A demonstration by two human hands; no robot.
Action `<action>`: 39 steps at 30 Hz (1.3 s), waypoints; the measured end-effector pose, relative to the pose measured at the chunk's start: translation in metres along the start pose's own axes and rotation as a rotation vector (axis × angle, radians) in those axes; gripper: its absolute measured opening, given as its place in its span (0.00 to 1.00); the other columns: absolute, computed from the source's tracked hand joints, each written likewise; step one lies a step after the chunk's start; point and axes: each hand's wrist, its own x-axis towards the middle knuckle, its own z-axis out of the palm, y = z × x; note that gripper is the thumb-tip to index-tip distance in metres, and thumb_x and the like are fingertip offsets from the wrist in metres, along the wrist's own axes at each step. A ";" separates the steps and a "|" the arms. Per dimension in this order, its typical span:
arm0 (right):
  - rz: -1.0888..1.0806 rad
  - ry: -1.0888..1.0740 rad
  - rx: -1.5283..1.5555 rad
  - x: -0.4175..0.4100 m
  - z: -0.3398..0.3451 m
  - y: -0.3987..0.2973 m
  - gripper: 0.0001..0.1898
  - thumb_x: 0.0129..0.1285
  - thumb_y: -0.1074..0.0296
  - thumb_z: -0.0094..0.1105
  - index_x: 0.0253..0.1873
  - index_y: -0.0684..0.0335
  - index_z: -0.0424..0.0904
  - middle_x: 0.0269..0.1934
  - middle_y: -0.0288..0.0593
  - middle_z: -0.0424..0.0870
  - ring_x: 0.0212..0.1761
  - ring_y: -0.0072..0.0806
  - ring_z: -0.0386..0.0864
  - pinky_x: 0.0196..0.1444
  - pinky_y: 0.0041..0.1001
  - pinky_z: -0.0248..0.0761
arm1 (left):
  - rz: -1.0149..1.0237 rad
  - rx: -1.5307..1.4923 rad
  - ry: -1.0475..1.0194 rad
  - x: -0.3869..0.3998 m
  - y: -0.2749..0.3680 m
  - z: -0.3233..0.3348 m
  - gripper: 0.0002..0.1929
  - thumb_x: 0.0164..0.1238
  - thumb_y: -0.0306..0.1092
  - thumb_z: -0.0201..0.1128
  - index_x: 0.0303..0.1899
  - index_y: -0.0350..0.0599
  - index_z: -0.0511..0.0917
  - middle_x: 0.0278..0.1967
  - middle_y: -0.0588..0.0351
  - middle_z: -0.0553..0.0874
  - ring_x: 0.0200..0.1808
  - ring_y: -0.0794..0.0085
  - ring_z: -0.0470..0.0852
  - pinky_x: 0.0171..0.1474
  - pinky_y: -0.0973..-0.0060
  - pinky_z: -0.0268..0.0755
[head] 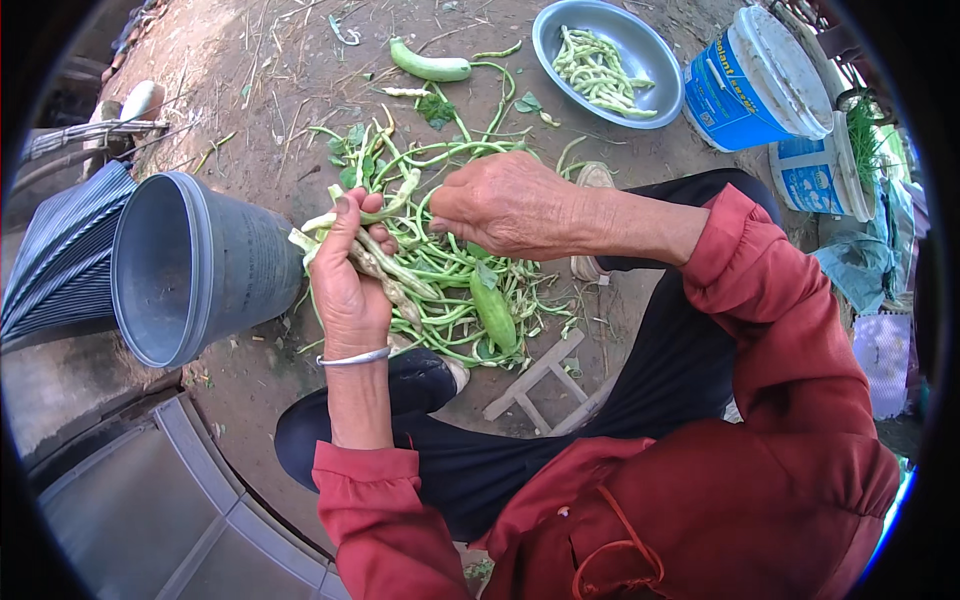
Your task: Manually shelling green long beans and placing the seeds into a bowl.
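My left hand (349, 289) is closed around several pale green bean pods (394, 266), some of them lumpy with brownish patches. The pods stick out on both sides of its fingers. To its right, my right hand (510, 206) is curled with its thumb and fingers drawn together above the vines. Whether anything is pinched in its fingertips is hidden from this angle. Beneath both hands, a tangled heap of green bean vines (442, 334) with leaves and pods lies on the dirt ground. A green gourd or cucumber (493, 313) rests on the heap's near side.
Beyond my hands, a metal basin (664, 94) holds bean pods (600, 71). A pale green squash (431, 66) lies left of it. A grey plastic bucket (240, 255) is tipped sideways at left. Blue-labelled buckets (724, 97) stand at right. A wooden frame (536, 379) lies between my legs.
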 end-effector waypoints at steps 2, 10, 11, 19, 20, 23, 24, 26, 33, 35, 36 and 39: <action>0.033 -0.466 -0.130 -0.012 0.009 0.009 0.13 0.62 0.61 0.54 0.32 0.68 0.73 0.24 0.49 0.76 0.30 0.47 0.79 0.33 0.43 0.71 | 0.049 -0.049 0.029 0.007 0.017 -0.012 0.12 0.67 0.38 0.60 0.45 0.42 0.75 0.38 0.58 0.82 0.30 0.77 0.75 0.32 0.78 0.71; 0.244 -0.044 0.010 0.005 -0.013 0.019 0.19 0.58 0.54 0.60 0.42 0.68 0.77 0.36 0.53 0.82 0.42 0.43 0.82 0.42 0.37 0.75 | -0.143 -0.146 -0.024 0.008 0.013 -0.008 0.10 0.69 0.41 0.58 0.42 0.44 0.75 0.33 0.61 0.83 0.41 0.70 0.81 0.46 0.68 0.73; 0.233 0.108 0.210 0.013 -0.013 0.017 0.22 0.58 0.49 0.61 0.42 0.67 0.77 0.37 0.53 0.82 0.43 0.41 0.82 0.43 0.36 0.75 | -0.198 -0.197 -0.061 0.008 0.008 -0.007 0.10 0.69 0.41 0.58 0.41 0.44 0.75 0.32 0.60 0.82 0.40 0.70 0.81 0.47 0.68 0.73; 0.394 -0.166 0.467 0.014 0.028 -0.010 0.43 0.49 0.30 0.61 0.52 0.72 0.72 0.41 0.56 0.79 0.47 0.40 0.78 0.47 0.36 0.70 | -0.162 -0.062 -0.180 0.007 -0.033 0.002 0.12 0.71 0.44 0.55 0.41 0.45 0.74 0.40 0.56 0.79 0.46 0.68 0.78 0.52 0.69 0.72; 0.347 -0.102 0.623 0.010 0.032 -0.008 0.42 0.49 0.36 0.64 0.55 0.73 0.69 0.43 0.57 0.78 0.47 0.42 0.78 0.48 0.35 0.70 | -0.201 -0.103 -0.206 0.006 -0.036 0.003 0.13 0.71 0.45 0.54 0.41 0.45 0.75 0.39 0.58 0.79 0.46 0.70 0.78 0.52 0.69 0.72; 0.375 -0.092 0.772 0.007 0.043 0.002 0.42 0.43 0.46 0.71 0.53 0.80 0.68 0.44 0.64 0.79 0.46 0.47 0.80 0.51 0.36 0.72 | -0.249 -0.150 -0.194 -0.001 -0.036 0.012 0.13 0.72 0.45 0.53 0.40 0.44 0.75 0.40 0.57 0.79 0.45 0.70 0.78 0.53 0.69 0.72; 0.381 -0.021 0.659 0.005 0.037 -0.003 0.38 0.43 0.56 0.71 0.53 0.79 0.66 0.46 0.63 0.77 0.46 0.47 0.80 0.50 0.36 0.72 | -0.258 -0.202 -0.277 -0.001 -0.036 0.012 0.13 0.72 0.44 0.53 0.42 0.44 0.75 0.41 0.57 0.79 0.47 0.71 0.78 0.55 0.68 0.70; 0.419 0.008 0.633 0.004 0.034 -0.005 0.36 0.44 0.58 0.69 0.53 0.77 0.66 0.45 0.60 0.78 0.46 0.44 0.79 0.51 0.35 0.72 | -0.251 -0.193 -0.272 0.000 -0.039 0.018 0.14 0.72 0.44 0.53 0.44 0.43 0.75 0.43 0.57 0.79 0.49 0.71 0.77 0.57 0.68 0.69; 0.510 0.178 0.535 0.003 0.040 -0.005 0.30 0.44 0.59 0.66 0.51 0.72 0.67 0.39 0.55 0.75 0.43 0.42 0.76 0.48 0.35 0.70 | -0.220 -0.139 -0.292 -0.002 -0.045 0.025 0.18 0.72 0.42 0.54 0.56 0.42 0.70 0.53 0.56 0.75 0.59 0.68 0.71 0.65 0.66 0.62; 0.461 0.122 0.517 0.000 0.039 0.000 0.30 0.45 0.57 0.66 0.51 0.69 0.70 0.38 0.53 0.73 0.44 0.40 0.74 0.48 0.34 0.69 | -0.200 -0.158 -0.272 -0.003 -0.048 0.025 0.18 0.71 0.42 0.55 0.56 0.43 0.70 0.53 0.57 0.75 0.60 0.68 0.70 0.66 0.64 0.61; 0.473 0.151 0.510 -0.002 0.040 0.001 0.28 0.46 0.56 0.65 0.50 0.67 0.73 0.38 0.51 0.71 0.44 0.41 0.72 0.48 0.35 0.67 | -0.203 -0.159 -0.304 -0.005 -0.047 0.028 0.21 0.70 0.40 0.56 0.61 0.45 0.66 0.56 0.57 0.73 0.61 0.67 0.70 0.66 0.63 0.59; 0.455 0.144 0.429 -0.002 0.040 0.009 0.26 0.46 0.56 0.65 0.49 0.66 0.75 0.38 0.49 0.70 0.43 0.42 0.72 0.48 0.34 0.67 | -0.155 -0.072 -0.363 -0.011 -0.047 0.041 0.29 0.67 0.38 0.60 0.66 0.45 0.59 0.60 0.56 0.69 0.62 0.69 0.67 0.67 0.66 0.56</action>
